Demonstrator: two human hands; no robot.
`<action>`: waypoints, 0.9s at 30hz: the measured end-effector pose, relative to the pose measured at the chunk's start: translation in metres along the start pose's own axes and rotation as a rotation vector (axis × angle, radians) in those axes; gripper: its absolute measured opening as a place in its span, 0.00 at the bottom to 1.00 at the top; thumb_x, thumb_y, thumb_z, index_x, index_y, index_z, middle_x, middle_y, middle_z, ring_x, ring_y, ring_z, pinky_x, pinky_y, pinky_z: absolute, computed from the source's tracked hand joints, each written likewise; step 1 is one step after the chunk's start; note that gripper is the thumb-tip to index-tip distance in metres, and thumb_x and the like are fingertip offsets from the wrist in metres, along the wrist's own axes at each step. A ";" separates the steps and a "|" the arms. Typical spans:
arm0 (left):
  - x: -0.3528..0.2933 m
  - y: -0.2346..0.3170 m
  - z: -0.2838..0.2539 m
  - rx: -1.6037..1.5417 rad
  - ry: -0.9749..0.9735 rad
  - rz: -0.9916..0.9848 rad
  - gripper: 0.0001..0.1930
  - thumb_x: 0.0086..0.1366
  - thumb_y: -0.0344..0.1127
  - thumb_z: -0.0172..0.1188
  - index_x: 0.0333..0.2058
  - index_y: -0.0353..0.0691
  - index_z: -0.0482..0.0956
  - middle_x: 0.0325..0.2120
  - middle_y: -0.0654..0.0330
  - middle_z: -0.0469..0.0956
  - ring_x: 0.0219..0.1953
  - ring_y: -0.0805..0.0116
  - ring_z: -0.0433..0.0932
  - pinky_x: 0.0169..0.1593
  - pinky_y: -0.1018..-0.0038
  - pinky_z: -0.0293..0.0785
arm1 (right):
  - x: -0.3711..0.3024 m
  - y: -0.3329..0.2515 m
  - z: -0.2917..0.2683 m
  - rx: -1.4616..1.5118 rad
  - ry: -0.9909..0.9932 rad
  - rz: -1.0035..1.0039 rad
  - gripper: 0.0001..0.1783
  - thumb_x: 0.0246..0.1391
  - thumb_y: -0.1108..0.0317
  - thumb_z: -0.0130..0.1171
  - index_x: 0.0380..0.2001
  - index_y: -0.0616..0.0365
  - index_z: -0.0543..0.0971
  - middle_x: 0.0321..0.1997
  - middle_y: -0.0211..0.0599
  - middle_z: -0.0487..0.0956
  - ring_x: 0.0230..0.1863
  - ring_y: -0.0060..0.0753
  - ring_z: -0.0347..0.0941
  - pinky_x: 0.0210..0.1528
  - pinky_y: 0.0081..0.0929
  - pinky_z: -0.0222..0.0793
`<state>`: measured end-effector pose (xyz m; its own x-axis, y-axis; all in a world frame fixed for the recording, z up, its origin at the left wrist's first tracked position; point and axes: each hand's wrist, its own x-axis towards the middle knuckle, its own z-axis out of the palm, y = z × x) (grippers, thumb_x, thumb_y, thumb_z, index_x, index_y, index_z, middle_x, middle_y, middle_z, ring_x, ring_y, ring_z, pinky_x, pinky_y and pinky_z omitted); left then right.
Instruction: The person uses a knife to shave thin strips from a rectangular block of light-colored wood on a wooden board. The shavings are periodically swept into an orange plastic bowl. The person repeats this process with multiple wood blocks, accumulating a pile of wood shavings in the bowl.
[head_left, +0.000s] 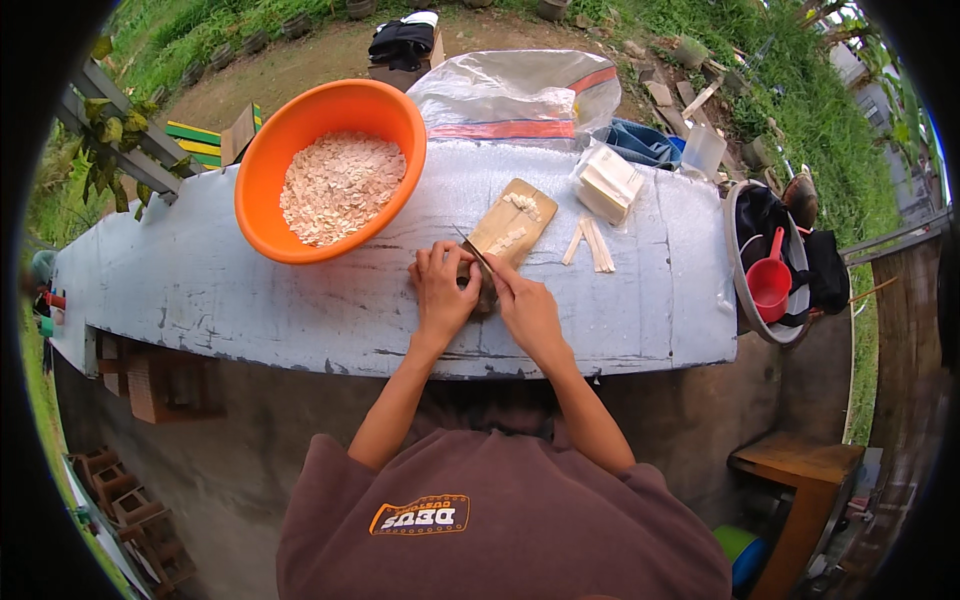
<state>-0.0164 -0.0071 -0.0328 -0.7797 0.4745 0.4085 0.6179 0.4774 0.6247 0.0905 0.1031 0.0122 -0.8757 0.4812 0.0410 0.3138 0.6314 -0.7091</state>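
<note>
My right hand (528, 312) is closed around the handle of a knife (472, 247), its dark blade slanting up and left across the near part of a wooden cutting board (513, 219). Beside the blade, my left hand (442, 292) has its fingers curled in at the board's near end; what they press on is hidden. Small pale chopped pieces (522, 205) lie on the board in two patches. To its right rest several pale flat strips (597, 246). Behind these strips sits a clear plastic pack of pale slabs (607, 182).
An orange basin (256, 195) holding many pale chopped flakes (342, 187) stands left on the grey metal-topped table (190, 290). A clear plastic bag (490, 92) and blue cloth (645, 141) lie along the far edge. At right, a tub (737, 265) contains a red dipper (768, 283).
</note>
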 end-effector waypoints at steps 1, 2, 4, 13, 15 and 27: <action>-0.001 0.000 0.001 -0.005 0.013 -0.008 0.07 0.61 0.36 0.67 0.37 0.46 0.80 0.45 0.64 0.76 0.50 0.58 0.69 0.55 0.58 0.62 | -0.006 0.001 -0.002 -0.011 -0.021 0.014 0.21 0.74 0.58 0.50 0.65 0.39 0.78 0.32 0.55 0.83 0.36 0.64 0.81 0.40 0.54 0.74; -0.002 0.001 0.001 -0.006 0.013 -0.013 0.07 0.61 0.36 0.67 0.36 0.46 0.80 0.44 0.64 0.76 0.50 0.58 0.69 0.55 0.58 0.62 | -0.013 -0.001 -0.006 -0.015 -0.033 0.029 0.21 0.74 0.58 0.50 0.65 0.39 0.77 0.33 0.55 0.83 0.36 0.64 0.81 0.39 0.54 0.74; -0.002 0.002 0.000 -0.010 0.013 -0.024 0.07 0.61 0.36 0.67 0.36 0.45 0.79 0.44 0.64 0.75 0.50 0.58 0.69 0.55 0.58 0.62 | -0.026 -0.006 -0.015 -0.026 -0.058 0.061 0.21 0.74 0.58 0.49 0.66 0.38 0.77 0.33 0.56 0.83 0.36 0.64 0.81 0.39 0.55 0.74; -0.001 0.001 -0.002 -0.019 -0.030 -0.027 0.07 0.62 0.36 0.67 0.37 0.45 0.79 0.46 0.64 0.75 0.51 0.57 0.68 0.57 0.57 0.60 | 0.002 -0.020 0.001 -0.053 -0.001 0.048 0.20 0.73 0.58 0.52 0.64 0.36 0.80 0.36 0.53 0.84 0.37 0.61 0.81 0.38 0.48 0.75; -0.003 0.000 -0.005 -0.029 -0.032 -0.025 0.07 0.65 0.36 0.66 0.39 0.44 0.81 0.47 0.64 0.76 0.52 0.58 0.68 0.58 0.57 0.60 | 0.003 -0.011 0.004 0.002 0.056 -0.015 0.19 0.73 0.57 0.52 0.62 0.38 0.81 0.34 0.50 0.83 0.36 0.56 0.82 0.39 0.48 0.75; -0.004 -0.003 -0.035 -0.304 0.047 -0.111 0.06 0.69 0.28 0.61 0.43 0.39 0.82 0.45 0.56 0.80 0.52 0.56 0.71 0.61 0.62 0.66 | -0.039 0.024 -0.035 -0.010 0.033 -0.103 0.13 0.64 0.60 0.65 0.50 0.42 0.88 0.25 0.37 0.78 0.27 0.41 0.77 0.32 0.38 0.72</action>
<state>-0.0186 -0.0367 -0.0128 -0.8486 0.3940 0.3531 0.4762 0.2782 0.8342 0.1453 0.1210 0.0183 -0.8908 0.4331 0.1372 0.2261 0.6846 -0.6929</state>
